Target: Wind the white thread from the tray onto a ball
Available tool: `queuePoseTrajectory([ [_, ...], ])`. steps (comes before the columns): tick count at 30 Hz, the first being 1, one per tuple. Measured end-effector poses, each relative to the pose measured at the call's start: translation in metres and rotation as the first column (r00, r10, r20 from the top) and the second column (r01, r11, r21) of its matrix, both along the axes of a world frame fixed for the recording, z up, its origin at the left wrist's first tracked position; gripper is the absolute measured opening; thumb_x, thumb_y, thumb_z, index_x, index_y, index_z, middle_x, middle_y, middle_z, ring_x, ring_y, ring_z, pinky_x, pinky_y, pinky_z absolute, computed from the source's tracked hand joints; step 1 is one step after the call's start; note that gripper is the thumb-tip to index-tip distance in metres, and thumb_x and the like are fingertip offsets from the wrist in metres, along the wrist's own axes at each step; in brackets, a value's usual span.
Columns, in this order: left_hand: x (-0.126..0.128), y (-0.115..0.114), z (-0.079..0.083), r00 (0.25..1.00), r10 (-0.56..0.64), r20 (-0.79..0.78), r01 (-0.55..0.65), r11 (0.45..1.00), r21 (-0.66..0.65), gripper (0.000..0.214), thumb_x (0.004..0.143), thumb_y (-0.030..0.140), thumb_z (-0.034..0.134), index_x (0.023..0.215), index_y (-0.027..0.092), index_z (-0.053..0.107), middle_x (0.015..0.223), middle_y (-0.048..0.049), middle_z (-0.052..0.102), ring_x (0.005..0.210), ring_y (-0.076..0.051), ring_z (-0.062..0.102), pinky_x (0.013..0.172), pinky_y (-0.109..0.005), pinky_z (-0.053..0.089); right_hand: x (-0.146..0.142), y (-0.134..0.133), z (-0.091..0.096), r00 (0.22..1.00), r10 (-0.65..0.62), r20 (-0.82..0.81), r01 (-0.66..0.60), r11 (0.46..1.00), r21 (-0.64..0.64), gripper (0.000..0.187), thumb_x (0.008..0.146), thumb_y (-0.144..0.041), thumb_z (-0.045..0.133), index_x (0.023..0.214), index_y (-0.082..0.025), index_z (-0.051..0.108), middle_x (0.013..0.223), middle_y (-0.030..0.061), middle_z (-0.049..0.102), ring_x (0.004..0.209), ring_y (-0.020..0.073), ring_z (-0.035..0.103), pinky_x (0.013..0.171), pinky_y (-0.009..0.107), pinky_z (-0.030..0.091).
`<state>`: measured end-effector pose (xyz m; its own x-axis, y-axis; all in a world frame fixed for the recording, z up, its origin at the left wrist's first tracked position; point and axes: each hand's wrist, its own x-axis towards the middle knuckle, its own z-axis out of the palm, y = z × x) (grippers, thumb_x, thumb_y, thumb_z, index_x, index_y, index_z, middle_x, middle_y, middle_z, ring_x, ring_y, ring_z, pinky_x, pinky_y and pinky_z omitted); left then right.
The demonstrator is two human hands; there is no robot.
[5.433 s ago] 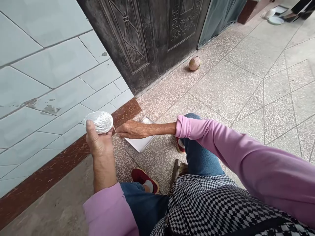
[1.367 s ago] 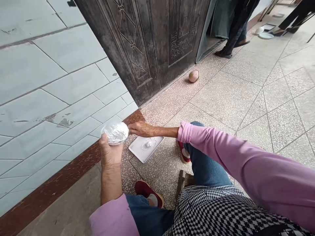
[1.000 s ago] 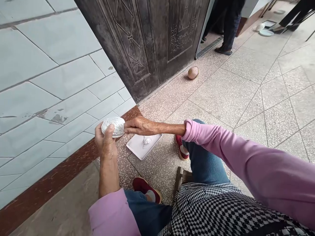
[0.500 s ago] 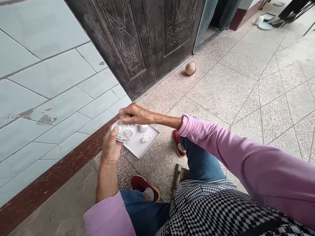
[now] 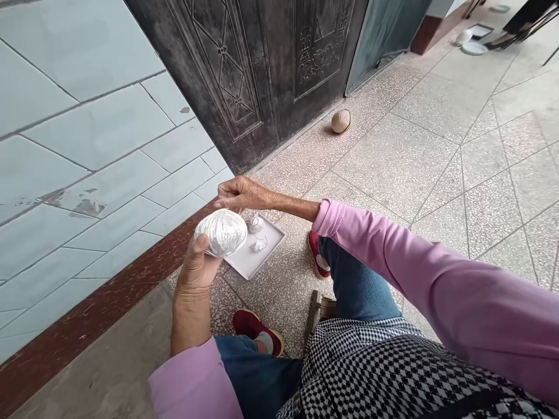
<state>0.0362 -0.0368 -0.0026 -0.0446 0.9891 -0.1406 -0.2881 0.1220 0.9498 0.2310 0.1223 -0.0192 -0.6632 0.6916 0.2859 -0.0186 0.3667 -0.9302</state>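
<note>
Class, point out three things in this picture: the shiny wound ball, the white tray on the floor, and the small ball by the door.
shiny wound ball [image 5: 221,232], head view, middle of its front.
white tray [image 5: 257,260], head view, bare near part.
small ball [image 5: 341,121], head view, its middle.

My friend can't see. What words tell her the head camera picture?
The left hand holds up a silvery ball of thread, and the right hand is closed just above it. Below on the floor lies a white tray with two small silvery lumps.
</note>
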Motion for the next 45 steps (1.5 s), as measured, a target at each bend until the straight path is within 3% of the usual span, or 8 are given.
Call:
queuePoseTrajectory([
  [5, -0.001, 0.007, 0.003, 0.990, 0.138, 0.028, -0.140, 0.987, 0.085, 0.097, 0.059, 0.092, 0.115, 0.127, 0.027, 0.090, 0.147, -0.0210, 0.089, 0.163, -0.055, 0.073, 0.124, -0.063, 0.076, -0.020, -0.020, -0.008, 0.996, -0.062, 0.062, 0.063, 0.998, -0.014, 0.044, 0.133, -0.027, 0.064, 0.091, -0.022, 0.052, 0.080, -0.0061, 0.051, 0.081, 0.0125, 0.048, 0.079, 0.025, 0.039],
  [10, -0.019, 0.016, 0.002, 0.947, 0.315, 0.069, -0.322, 0.922, 0.215, 0.083, 0.074, 0.096, 0.105, 0.125, 0.034, 0.085, 0.155, -0.0128, 0.086, 0.163, -0.046, 0.073, 0.114, -0.052, 0.077, -0.030, -0.055, 0.002, 0.979, 0.009, 0.205, -0.029, 0.995, 0.099, 0.041, 0.133, -0.017, 0.063, 0.094, -0.022, 0.054, 0.091, -0.0006, 0.066, 0.089, 0.0153, 0.060, 0.087, 0.028, 0.045],
  [20, -0.041, 0.019, -0.023, 0.875, 0.473, -0.101, -0.427, 0.854, 0.297, 0.060, 0.092, 0.073, 0.101, 0.125, 0.029, 0.077, 0.146, -0.0113, 0.086, 0.152, -0.041, 0.078, 0.111, -0.051, 0.074, -0.031, -0.101, 0.028, 0.912, 0.191, 0.364, -0.252, 0.960, 0.126, 0.045, 0.130, -0.010, 0.063, 0.091, -0.025, 0.048, 0.086, -0.0017, 0.058, 0.083, 0.0181, 0.056, 0.083, 0.032, 0.039],
  [27, -0.056, 0.023, -0.037, 0.832, 0.474, -0.290, -0.297, 0.821, 0.488, 0.031, 0.108, 0.047, 0.098, 0.122, 0.028, 0.078, 0.109, 0.0073, 0.089, 0.128, -0.032, 0.087, 0.086, -0.044, 0.061, -0.010, -0.088, 0.052, 0.938, 0.283, 0.199, -0.304, 0.948, 0.089, 0.036, 0.132, -0.015, 0.069, 0.097, -0.019, 0.064, 0.090, -0.0010, 0.065, 0.089, 0.0154, 0.060, 0.089, 0.029, 0.047],
  [34, -0.018, 0.010, -0.013, 0.964, 0.213, -0.157, -0.197, 0.974, 0.112, 0.078, 0.079, 0.077, 0.115, 0.129, 0.023, 0.088, 0.120, -0.0117, 0.092, 0.115, -0.039, 0.092, 0.078, -0.043, 0.078, 0.009, -0.044, 0.056, 0.983, 0.060, 0.175, -0.070, 0.996, 0.051, 0.035, 0.130, -0.014, 0.068, 0.095, -0.017, 0.064, 0.087, -0.0029, 0.059, 0.092, 0.0136, 0.053, 0.083, 0.028, 0.041],
  [39, -0.012, 0.008, -0.015, 0.990, 0.050, -0.134, -0.046, 0.998, 0.033, 0.081, 0.084, 0.088, 0.107, 0.129, 0.023, 0.092, 0.118, -0.0208, 0.090, 0.103, -0.045, 0.094, 0.047, -0.032, 0.058, 0.008, -0.036, 0.038, 0.994, 0.075, 0.077, -0.080, 0.994, 0.071, 0.029, 0.127, -0.017, 0.071, 0.100, -0.019, 0.061, 0.090, -0.0031, 0.057, 0.089, 0.0137, 0.050, 0.079, 0.027, 0.039],
  [42, -0.016, 0.012, -0.019, 0.992, 0.041, -0.122, -0.037, 0.999, 0.038, 0.080, 0.082, 0.085, 0.111, 0.127, 0.022, 0.092, 0.116, -0.0194, 0.091, 0.089, -0.037, 0.091, 0.044, -0.028, 0.052, 0.007, -0.036, 0.033, 0.996, 0.077, 0.039, -0.080, 0.993, 0.087, 0.029, 0.129, -0.020, 0.068, 0.101, -0.020, 0.059, 0.090, -0.0034, 0.056, 0.088, 0.0137, 0.049, 0.078, 0.026, 0.039],
  [45, -0.019, 0.015, -0.017, 0.988, 0.049, -0.148, -0.048, 0.999, 0.010, 0.082, 0.069, 0.067, 0.123, 0.132, 0.025, 0.092, 0.125, -0.0144, 0.092, 0.090, -0.031, 0.089, 0.057, -0.030, 0.068, 0.007, -0.034, 0.033, 0.995, 0.075, 0.059, -0.081, 0.990, 0.117, 0.029, 0.127, -0.019, 0.070, 0.099, -0.020, 0.059, 0.088, -0.0036, 0.056, 0.088, 0.0136, 0.049, 0.079, 0.026, 0.038],
])
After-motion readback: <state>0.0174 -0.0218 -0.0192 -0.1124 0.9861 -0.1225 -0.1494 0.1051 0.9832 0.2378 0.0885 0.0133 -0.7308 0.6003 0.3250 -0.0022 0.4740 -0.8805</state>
